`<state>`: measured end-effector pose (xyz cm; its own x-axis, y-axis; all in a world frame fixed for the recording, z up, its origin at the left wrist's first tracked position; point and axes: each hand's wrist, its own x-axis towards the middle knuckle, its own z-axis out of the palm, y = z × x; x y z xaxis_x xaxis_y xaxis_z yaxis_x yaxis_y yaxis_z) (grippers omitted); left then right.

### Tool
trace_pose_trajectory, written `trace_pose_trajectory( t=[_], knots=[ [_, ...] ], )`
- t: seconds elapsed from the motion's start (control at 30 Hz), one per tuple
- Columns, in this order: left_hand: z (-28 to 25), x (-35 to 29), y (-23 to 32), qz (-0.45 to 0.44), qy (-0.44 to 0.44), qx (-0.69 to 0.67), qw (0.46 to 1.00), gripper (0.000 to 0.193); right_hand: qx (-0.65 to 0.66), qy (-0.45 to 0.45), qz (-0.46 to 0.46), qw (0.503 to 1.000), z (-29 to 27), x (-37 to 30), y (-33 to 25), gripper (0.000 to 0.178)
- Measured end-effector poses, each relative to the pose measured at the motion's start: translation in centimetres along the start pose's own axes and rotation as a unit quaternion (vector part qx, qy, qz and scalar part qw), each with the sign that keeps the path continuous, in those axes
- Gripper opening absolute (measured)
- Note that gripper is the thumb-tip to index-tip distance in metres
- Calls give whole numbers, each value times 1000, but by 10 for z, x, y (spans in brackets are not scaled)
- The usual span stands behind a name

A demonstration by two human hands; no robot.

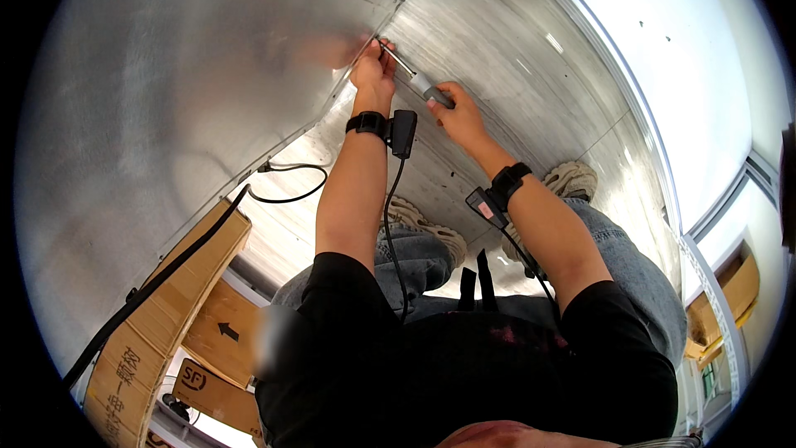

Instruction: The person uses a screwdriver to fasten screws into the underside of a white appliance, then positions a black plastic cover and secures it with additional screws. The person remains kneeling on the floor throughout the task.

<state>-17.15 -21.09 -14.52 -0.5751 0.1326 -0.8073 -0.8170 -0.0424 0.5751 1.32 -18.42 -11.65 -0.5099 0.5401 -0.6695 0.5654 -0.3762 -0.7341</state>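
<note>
My right hand (461, 116) is wrapped around the grey handle of a screwdriver (420, 85), its metal shaft slanting up and leftward to the edge of a large metal panel (182, 99). My left hand (373, 75) is at that edge, fingers bent around the screwdriver's tip; I cannot tell whether they pinch anything. The screwdriver is between my two hands, over the pale wood-patterned floor (531, 58). I wear a black strap on each wrist. Nearer me, a thick black cable (168, 272) runs along the panel, beside a cardboard box (157, 319).
</note>
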Motion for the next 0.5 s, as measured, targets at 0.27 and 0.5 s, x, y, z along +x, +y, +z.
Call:
trace_pose_trajectory(
  t=[0.27, 0.5],
  knots=[
    [1, -4, 2, 5, -1, 18, 1000, 5, -25, 32, -5, 999, 2, 6, 5, 35],
    [2, -16, 1, 32, -22, 60, 997, 19, 36, 81, 32, 996, 9, 2, 3, 37]
  ],
)
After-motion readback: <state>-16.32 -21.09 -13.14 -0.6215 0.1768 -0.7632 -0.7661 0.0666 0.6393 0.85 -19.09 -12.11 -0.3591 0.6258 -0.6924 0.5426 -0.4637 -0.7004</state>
